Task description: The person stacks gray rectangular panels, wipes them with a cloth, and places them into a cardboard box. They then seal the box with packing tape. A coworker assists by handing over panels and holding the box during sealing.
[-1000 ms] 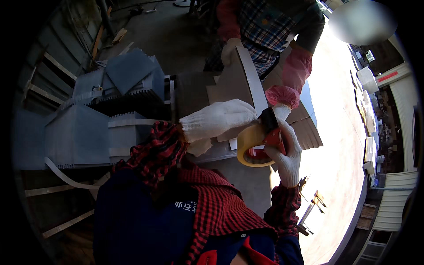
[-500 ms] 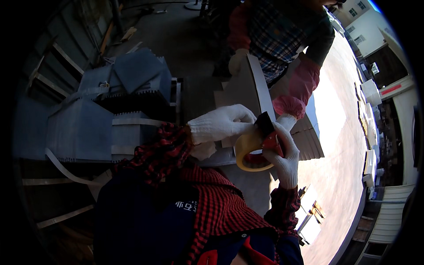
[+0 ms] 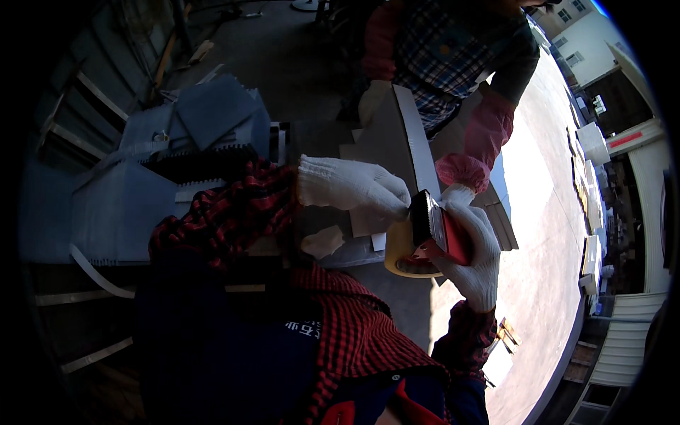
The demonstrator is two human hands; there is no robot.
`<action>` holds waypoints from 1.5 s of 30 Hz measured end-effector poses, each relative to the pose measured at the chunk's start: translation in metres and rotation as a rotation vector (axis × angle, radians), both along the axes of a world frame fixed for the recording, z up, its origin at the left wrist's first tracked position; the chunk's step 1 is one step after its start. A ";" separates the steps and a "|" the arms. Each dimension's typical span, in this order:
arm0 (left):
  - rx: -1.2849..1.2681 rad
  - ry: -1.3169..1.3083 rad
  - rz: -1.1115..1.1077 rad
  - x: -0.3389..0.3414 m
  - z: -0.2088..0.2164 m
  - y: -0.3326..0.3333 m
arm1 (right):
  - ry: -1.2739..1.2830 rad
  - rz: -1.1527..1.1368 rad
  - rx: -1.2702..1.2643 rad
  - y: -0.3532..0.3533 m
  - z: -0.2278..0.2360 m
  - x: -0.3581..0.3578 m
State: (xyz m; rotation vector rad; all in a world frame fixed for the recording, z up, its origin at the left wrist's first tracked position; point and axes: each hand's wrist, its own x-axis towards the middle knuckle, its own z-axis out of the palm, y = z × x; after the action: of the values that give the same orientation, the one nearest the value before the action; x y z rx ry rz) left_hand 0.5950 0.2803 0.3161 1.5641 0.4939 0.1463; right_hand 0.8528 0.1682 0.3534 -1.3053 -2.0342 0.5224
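My right hand [image 3: 473, 248], in a white knit glove, is wrapped round a red tape dispenser [image 3: 457, 237] with a black toothed front edge. On it sits a roll of yellowish packing tape [image 3: 400, 248]. My left hand [image 3: 358, 188], gloved the same way, reaches in from the left, its fingers closed together beside the dispenser's black edge. Whatever those fingers pinch is too small to make out. Just beyond both hands stands a grey-looking cardboard box or flat stack [image 3: 386, 145] with a pale top edge [image 3: 416, 138]. A co-worker's gloved hand [image 3: 374, 100] steadies its far end.
Across from me stands a co-worker in a checked apron [image 3: 443, 60] with pink sleeves [image 3: 482, 134]. Stacked grey slabs [image 3: 127, 205] with strips between them are at left. A crumpled pale scrap [image 3: 323, 242] lies on the work surface. Sunlit ground [image 3: 542, 241] stretches away right.
The dispenser has moved slightly right and turned, showing more of its red side and toothed black edge. My right hand moved with it; my left hand stays close, its forearm shifted up a little.
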 end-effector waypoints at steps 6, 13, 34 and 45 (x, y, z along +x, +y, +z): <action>0.199 0.160 -0.033 0.004 0.038 0.008 | -0.131 0.001 0.054 0.005 0.010 0.005; -0.114 -0.316 0.025 0.001 -0.026 0.024 | -0.137 -0.055 0.166 0.017 -0.001 0.013; 0.067 0.067 0.417 0.028 -0.016 0.030 | -0.153 0.035 -0.155 0.013 -0.005 0.022; 0.245 -0.145 0.516 0.007 0.016 0.109 | -0.143 -0.221 -0.224 -0.019 0.019 0.019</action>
State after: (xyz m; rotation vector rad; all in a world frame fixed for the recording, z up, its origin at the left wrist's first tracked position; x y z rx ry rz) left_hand 0.6025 0.3889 0.3319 1.6180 0.7789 0.7333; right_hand 0.8716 0.1494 0.3728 -1.7219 -1.9538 0.5816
